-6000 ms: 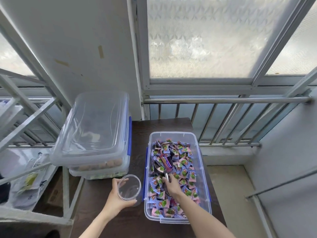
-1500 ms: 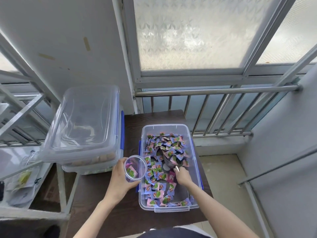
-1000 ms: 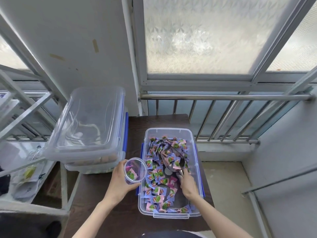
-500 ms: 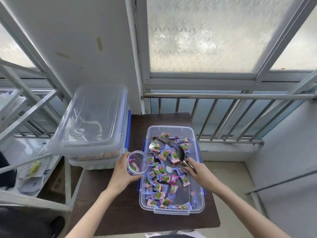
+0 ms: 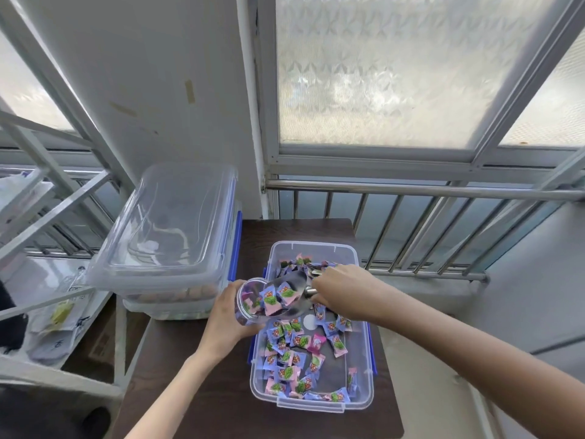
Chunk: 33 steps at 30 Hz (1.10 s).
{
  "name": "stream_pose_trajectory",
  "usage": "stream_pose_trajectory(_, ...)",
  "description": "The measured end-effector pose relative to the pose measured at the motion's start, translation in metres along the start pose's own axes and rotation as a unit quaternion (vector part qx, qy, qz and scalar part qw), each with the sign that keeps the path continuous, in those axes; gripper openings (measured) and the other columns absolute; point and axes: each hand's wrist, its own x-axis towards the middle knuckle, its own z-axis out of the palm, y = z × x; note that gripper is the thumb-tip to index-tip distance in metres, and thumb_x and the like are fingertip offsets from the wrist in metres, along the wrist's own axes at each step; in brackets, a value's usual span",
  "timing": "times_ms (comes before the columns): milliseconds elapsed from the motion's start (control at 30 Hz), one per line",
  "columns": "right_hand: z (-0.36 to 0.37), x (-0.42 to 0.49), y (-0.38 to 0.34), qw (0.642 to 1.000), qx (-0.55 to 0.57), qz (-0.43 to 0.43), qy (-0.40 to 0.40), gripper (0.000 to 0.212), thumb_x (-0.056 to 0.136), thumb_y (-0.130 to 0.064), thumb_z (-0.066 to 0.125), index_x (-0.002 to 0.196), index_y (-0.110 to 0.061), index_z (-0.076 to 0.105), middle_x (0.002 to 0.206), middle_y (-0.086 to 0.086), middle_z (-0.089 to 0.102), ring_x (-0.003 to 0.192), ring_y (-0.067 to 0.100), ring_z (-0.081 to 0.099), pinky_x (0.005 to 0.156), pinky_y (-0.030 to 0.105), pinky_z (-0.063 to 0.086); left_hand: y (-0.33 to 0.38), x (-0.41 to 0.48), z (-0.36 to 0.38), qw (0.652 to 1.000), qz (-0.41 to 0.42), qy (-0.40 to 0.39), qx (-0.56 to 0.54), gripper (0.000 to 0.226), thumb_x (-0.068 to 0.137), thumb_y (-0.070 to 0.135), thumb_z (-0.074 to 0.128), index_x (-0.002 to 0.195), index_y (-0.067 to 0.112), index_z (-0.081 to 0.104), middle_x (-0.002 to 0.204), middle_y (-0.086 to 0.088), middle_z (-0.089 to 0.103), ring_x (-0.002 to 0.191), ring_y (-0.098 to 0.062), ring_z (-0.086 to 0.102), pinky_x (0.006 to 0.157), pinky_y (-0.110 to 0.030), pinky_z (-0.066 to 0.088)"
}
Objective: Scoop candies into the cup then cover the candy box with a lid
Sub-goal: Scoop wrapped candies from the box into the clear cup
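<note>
A clear plastic candy box (image 5: 361,403) sits on the dark table, holding several pink and blue wrapped candies (image 5: 289,372). My left hand (image 5: 223,326) grips a clear cup (image 5: 245,299), tilted on its side at the box's left rim, with a few candies inside. My right hand (image 5: 340,289) holds a metal scoop (image 5: 292,294) by its handle, its mouth against the cup's opening and loaded with candies. A clear lid (image 5: 167,226) rests on top of the stacked boxes to the left.
Stacked clear boxes with blue clips (image 5: 177,296) stand left of the candy box. The dark table (image 5: 196,407) is small; its edges are close on all sides. A metal railing (image 5: 411,191) runs behind, a metal rack (image 5: 47,217) stands at left.
My right hand lifted the loaded scoop out of the box and swung it left to the cup's mouth. The cup stayed at the box's left rim.
</note>
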Motion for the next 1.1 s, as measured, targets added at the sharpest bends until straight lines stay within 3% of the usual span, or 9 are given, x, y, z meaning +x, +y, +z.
stream_pose_trajectory(100,-0.016,0.002,-0.008,0.999,-0.033,-0.012,0.013,0.027,0.098,-0.016,0.049,0.074,-0.004,0.052,0.078,0.01,0.061,0.064,0.029,0.053,0.059,0.032,0.037,0.001,0.001,0.002,1.0,0.006,0.002,-0.007,0.075,0.053,0.036,0.092,0.117,0.031,0.053,0.113,0.02,0.057,0.107,-0.002,0.055,0.092,-0.033,0.049)
stream_pose_trajectory(167,-0.022,0.003,-0.011,0.998,-0.053,-0.015,0.023,0.022,0.097,-0.013,0.051,0.077,-0.005,0.056,0.073,0.007,0.056,0.061,0.028,0.048,0.057,0.031,0.035,0.0,0.001,0.002,1.0,0.006,0.006,-0.01,0.077,0.052,0.036,0.092,0.118,0.035,0.051,0.115,0.018,0.058,0.11,-0.005,0.055,0.095,-0.037,0.049)
stream_pose_trajectory(300,-0.027,0.001,-0.011,0.996,-0.073,-0.035,0.032,0.016,0.098,-0.017,0.049,0.085,-0.011,0.057,0.099,0.014,0.068,0.086,0.034,0.064,0.055,0.031,0.034,-0.004,-0.001,0.0,1.0,-0.005,0.011,-0.029,0.077,0.051,0.035,0.092,0.115,0.041,0.049,0.114,0.016,0.06,0.108,-0.01,0.058,0.095,-0.04,0.05)
stream_pose_trajectory(467,-0.017,-0.012,0.019,0.999,0.0,0.024,0.04,0.034,0.097,-0.039,0.046,0.106,-0.009,0.061,0.103,0.011,0.068,0.092,0.033,0.064,0.065,0.031,0.039,-0.012,-0.005,-0.003,0.998,-0.05,0.015,-0.047,0.083,0.049,0.034,0.093,0.115,0.04,0.043,0.117,0.006,0.059,0.11,-0.014,0.059,0.089,-0.025,0.047)
stream_pose_trajectory(567,0.006,-0.022,0.042,0.997,0.006,0.077,0.018,0.033,0.097,-0.041,0.046,0.107,-0.015,0.062,0.104,0.009,0.068,0.097,0.032,0.064,0.065,0.031,0.038,-0.018,-0.009,-0.004,0.996,-0.071,0.019,-0.053,0.085,0.043,0.041,0.092,0.115,0.032,0.047,0.117,0.003,0.06,0.109,-0.015,0.06,0.089,-0.028,0.048)
stream_pose_trajectory(700,0.052,-0.024,0.062,0.99,-0.034,0.133,-0.039,0.031,0.096,-0.037,0.048,0.109,-0.013,0.063,0.112,0.011,0.067,0.106,0.031,0.062,0.073,0.032,0.044,-0.024,-0.016,-0.002,0.995,-0.081,0.013,-0.053,0.076,0.04,0.052,0.087,0.103,0.043,0.045,0.112,0.003,0.063,0.106,-0.013,0.061,0.087,-0.029,0.049)
stream_pose_trajectory(867,0.089,-0.025,0.069,0.983,-0.05,0.159,-0.077,0.031,0.095,-0.032,0.048,0.11,-0.009,0.063,0.118,0.012,0.065,0.111,0.03,0.061,0.083,0.031,0.048,-0.025,-0.021,0.0,0.996,-0.078,0.016,-0.048,0.074,0.04,0.052,0.085,0.102,0.046,0.044,0.112,0.004,0.063,0.105,-0.011,0.059,0.082,-0.017,0.043)
stream_pose_trajectory(967,0.1,-0.029,0.063,0.983,-0.076,0.14,-0.094,0.031,0.095,-0.032,0.048,0.111,-0.009,0.062,0.119,0.012,0.065,0.112,0.03,0.061,0.08,0.032,0.045,-0.025,-0.026,0.002,0.995,-0.082,0.021,-0.044,0.077,0.039,0.054,0.083,0.105,0.043,0.045,0.113,0.002,0.061,0.105,-0.012,0.058,0.081,-0.015,0.041)
stream_pose_trajectory(1100,0.11,-0.023,0.048,0.981,-0.125,0.102,-0.109,0.023,0.095,-0.018,0.049,0.109,-0.006,0.063,0.117,0.012,0.066,0.11,0.03,0.062,0.067,0.031,0.04,-0.027,-0.03,0.005,0.995,-0.091,0.027,-0.044,0.088,0.042,0.041,0.091,0.116,0.027,0.046,0.116,0.0,0.059,0.109,-0.017,0.057,0.088,-0.026,0.044)
